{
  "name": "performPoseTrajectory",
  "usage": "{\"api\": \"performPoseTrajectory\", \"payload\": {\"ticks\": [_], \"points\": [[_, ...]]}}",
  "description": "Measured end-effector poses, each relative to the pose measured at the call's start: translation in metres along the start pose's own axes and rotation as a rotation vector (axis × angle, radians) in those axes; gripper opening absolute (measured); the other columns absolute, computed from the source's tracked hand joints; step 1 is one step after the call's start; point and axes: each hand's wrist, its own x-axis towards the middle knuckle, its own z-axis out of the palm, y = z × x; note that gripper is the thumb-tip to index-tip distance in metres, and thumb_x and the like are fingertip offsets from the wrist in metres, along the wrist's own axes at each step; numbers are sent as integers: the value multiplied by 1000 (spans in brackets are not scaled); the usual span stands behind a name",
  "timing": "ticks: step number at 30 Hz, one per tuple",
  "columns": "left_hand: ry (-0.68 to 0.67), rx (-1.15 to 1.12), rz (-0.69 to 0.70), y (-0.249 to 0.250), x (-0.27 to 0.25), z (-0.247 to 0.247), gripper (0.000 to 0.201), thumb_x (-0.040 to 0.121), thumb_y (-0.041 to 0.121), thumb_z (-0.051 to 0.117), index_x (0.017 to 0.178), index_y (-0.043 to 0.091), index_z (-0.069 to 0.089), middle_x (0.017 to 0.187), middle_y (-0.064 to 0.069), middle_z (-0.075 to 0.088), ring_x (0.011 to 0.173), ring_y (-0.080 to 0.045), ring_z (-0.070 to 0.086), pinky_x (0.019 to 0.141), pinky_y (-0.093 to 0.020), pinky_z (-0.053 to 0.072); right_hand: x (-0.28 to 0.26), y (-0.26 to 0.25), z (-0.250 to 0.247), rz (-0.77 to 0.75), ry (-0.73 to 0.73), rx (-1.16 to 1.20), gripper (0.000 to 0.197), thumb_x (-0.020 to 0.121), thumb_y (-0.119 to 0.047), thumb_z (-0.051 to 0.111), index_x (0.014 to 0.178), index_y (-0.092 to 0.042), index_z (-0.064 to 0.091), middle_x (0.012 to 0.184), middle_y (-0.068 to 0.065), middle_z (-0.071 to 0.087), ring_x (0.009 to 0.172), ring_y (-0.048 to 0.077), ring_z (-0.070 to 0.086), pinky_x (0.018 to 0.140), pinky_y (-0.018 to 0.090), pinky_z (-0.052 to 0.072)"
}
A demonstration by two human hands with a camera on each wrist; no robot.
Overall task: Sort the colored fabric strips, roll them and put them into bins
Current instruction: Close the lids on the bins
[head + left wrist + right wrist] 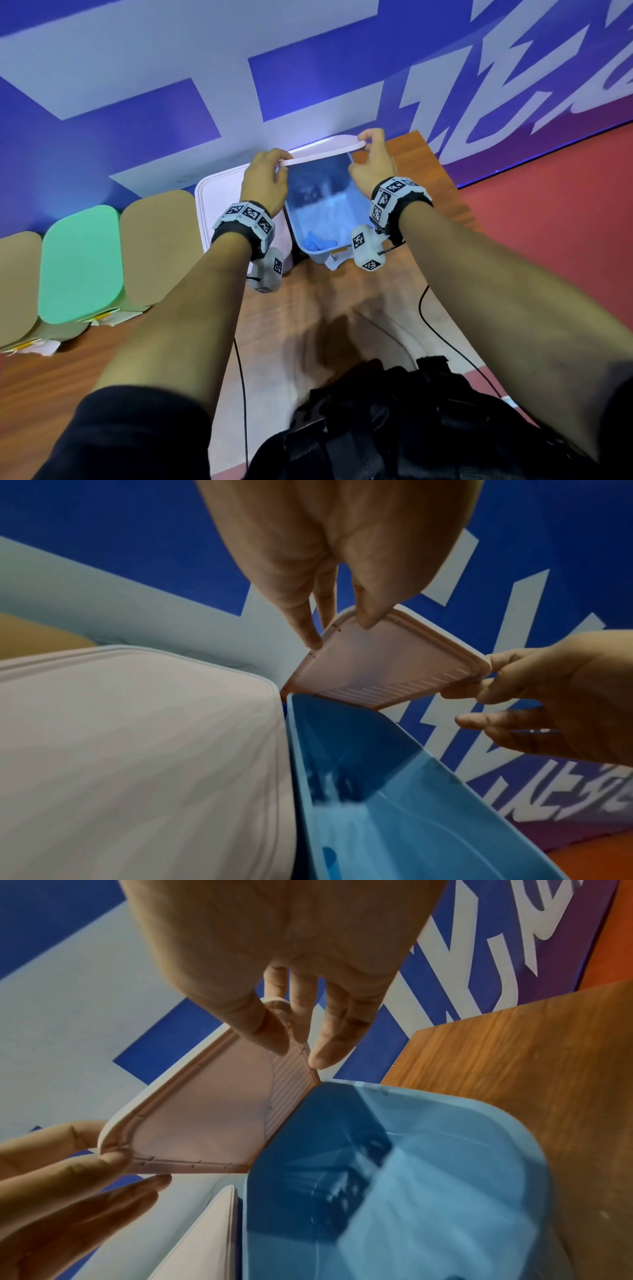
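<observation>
Head view: bright, even indoor light. A pale blue-white glow shows on the blue-and-white printed wall (pixel 308 68) just above the light blue plastic bin (pixel 325 219), whose glossy inner walls carry soft reflections. The forearms cast blurred shadows on the brown wood-grain tabletop (pixel 308 325). Straight edges bow strongly toward the frame borders. Both wrist views are dimmer, with dark corners and heavy wide-angle stretch; the nearest surfaces in them are soft and smeared.

5 bins (pixel 329 219), 5 lids (pixel 322 150), 2 hands (pixel 263 178)
</observation>
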Motion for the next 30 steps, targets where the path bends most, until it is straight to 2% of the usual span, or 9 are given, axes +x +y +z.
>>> {"api": "performPoseTrajectory", "payload": {"ticks": [5,10,14,17,20,24,26,28,30], "points": [[-30,22,-30,0,-17,7,34,94,5,43,123,12,62,125,-15,53,111,-28,55,98,-30,43,-16,10,-2,29,-8,18,46,83,-6,54,124,-23,43,122,15,62,101,35,62,78,44,55],[-13,8,-21,5,-27,8,32,92,10,50,120,14,64,123,-14,54,107,-28,57,99,-32,45,-22,13,-7,14,41,88,34,89,-16,54,121,-24,47,119,4,64,93,26,63,64,29,48],[-49,33,20,5,-47,18,30,86,10,59,115,10,65,119,-13,55,102,-29,58,94,-26,43,-35,28,-5,29,67,49,27,91,-21,53,118,-24,48,109,11,67,89,29,63,69,35,52],[-73,52,22,1,-63,25,32,84,6,61,115,10,65,120,-12,53,103,-29,57,93,-25,41,-41,41,-2,43,32,-2,29,89,-12,50,117,-20,50,110,13,65,90,30,61,60,32,44],[-112,86,16,-1,-71,30,33,81,3,64,113,8,66,121,-13,53,109,-30,56,92,-19,35,-45,51,-2,94,0,-47,33,86,-4,52,117,-14,54,121,10,59,102,27,58,74,28,40],[-175,124,-10,-4,-81,34,28,76,2,70,104,7,67,120,-13,53,107,-28,54,85,-15,31,-49,60,-1,142,-2,-32,14,93,-16,53,106,-12,55,102,4,57,96,25,56,75,30,41],[-219,138,-13,-6,-84,36,26,74,2,74,99,8,68,117,-11,52,106,-27,54,86,-17,33,-52,67,-2,142,-2,-65,9,95,-18,51,103,-13,50,94,5,56,89,26,56,69,30,39],[-245,132,-8,-9,-86,38,25,71,2,76,93,12,69,112,-7,50,106,-28,53,89,-20,36,-56,72,-2,142,-25,-127,22,95,-11,50,116,-14,45,87,5,52,77,26,53,57,31,37],[-256,126,-19,-10,-89,40,25,68,3,77,88,16,70,109,-3,49,107,-30,51,90,-23,37,-60,74,-2,163,-54,-174,37,93,-8,49,129,-16,40,89,7,53,71,25,52,55,31,38]]}}
